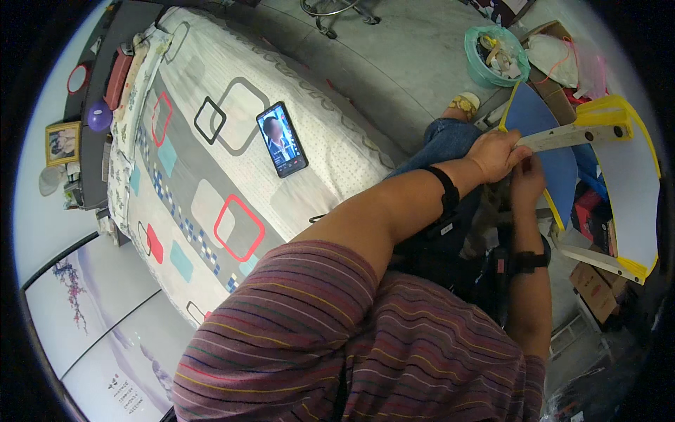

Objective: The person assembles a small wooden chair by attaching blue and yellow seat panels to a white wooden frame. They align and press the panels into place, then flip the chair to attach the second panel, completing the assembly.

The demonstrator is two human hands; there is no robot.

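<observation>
My left hand (494, 156) is closed at the near edge of a blue panel (552, 176) with yellow edging. Its thumb lies by the end of a pale flat strip (571, 136) with holes. Just beside it, my right hand (527, 188) has its fingers bent together at the same edge; what they pinch is hidden. To the right, a white panel (638, 204) with yellow edging curves away, joined to the upper strip and to a second pale strip (598, 260) below. Dark straps circle both my wrists.
A bed (281, 204) with a patterned cover fills the left, a lit phone (282, 139) on it. Beyond my foot stands a green-lined bin (485, 77) full of waste. Cardboard boxes (594, 288) and bags crowd the floor at right. A wheeled chair base (337, 14) is at the far edge.
</observation>
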